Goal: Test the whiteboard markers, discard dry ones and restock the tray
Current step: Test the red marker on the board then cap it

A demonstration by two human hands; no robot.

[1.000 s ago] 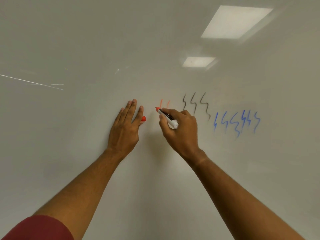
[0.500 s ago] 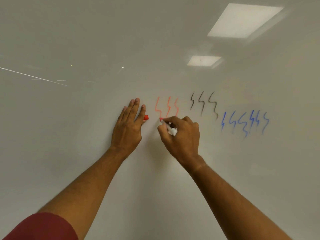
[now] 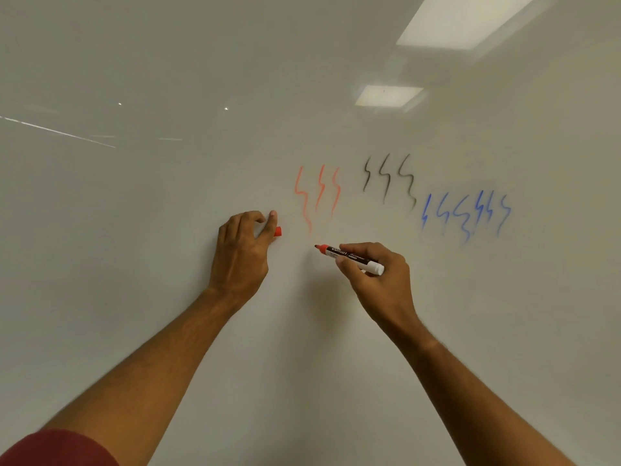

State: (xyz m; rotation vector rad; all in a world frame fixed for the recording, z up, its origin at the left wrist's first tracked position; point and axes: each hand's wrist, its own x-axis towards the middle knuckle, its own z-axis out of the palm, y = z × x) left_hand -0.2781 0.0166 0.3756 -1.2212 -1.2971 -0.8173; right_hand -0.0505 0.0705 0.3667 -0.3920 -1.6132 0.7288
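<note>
At the lower left a dark red sleeve is seen on the left arm. The left hand is held against the whiteboard with its fingers curled, and a red cap is gripped in them; only the cap's end is seen, poking out beside the thumb side of the hand. Just right of the cap three red squiggles are drawn on the board.

Below those squiggles the red marker is pinched in the curled fingers and thumb of the right hand. The marker is uncapped, its red tip is pointed up and left toward the lowest end of the leftmost red squiggle, and its white rear end is seen sticking out over the hand. Whether the tip touches the board cannot be told. Farther right three black squiggles are drawn, and beyond them a row of blue squiggles. Two ceiling lights are reflected in the board at the upper right.

Against the frame of half a second ago, the left hand's fingers, then laid straight and flat on the board, have been curled around the cap. The right hand has been lowered and drawn back, so that the marker tip, then at the foot of the red squiggles, is now clear of them.
</note>
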